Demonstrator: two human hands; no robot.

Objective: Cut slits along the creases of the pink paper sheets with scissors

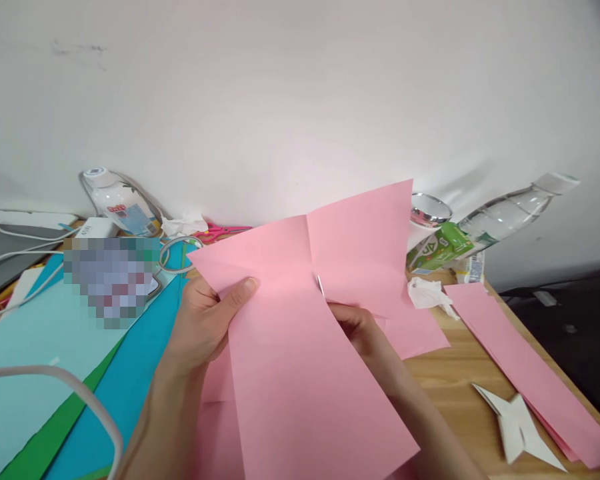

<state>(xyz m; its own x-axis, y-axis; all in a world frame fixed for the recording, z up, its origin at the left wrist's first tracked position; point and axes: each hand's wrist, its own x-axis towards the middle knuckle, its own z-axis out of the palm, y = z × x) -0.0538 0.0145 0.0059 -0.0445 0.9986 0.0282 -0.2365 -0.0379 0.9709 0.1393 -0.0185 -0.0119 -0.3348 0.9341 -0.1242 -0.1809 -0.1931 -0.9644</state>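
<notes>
Above the wooden surface (443, 383), a big pink sheet (285, 373) is up in the air between two hands, and it looks like cutting is the step in hand! On the left side, the left hand (195, 327) has it pinched, thumb flat on the near face, the other fingers tucked behind the paper and out of sight. Over to the right hand (363, 327), reaching in behind the near flap: its fingers look curled, but the paper covers them, so whether they are spread or pressed around a handle, one cannot tell. What does show is a slim metal blade (321, 286), poking up right at the head of the split, with the near flap curling down one side and the rest of the sheet spreading away on the other. Beyond the blade, a crease runs on to the far edge, uncut by the look of it. The next move, then, calls for a steady left pinch, the paper kept taut and the blade lined up with that crease; a floppy sheet could easily pull the cut astray. Off to the right lie pink strips (523, 370), with a white folded star (517, 423) just beside them.
</notes>
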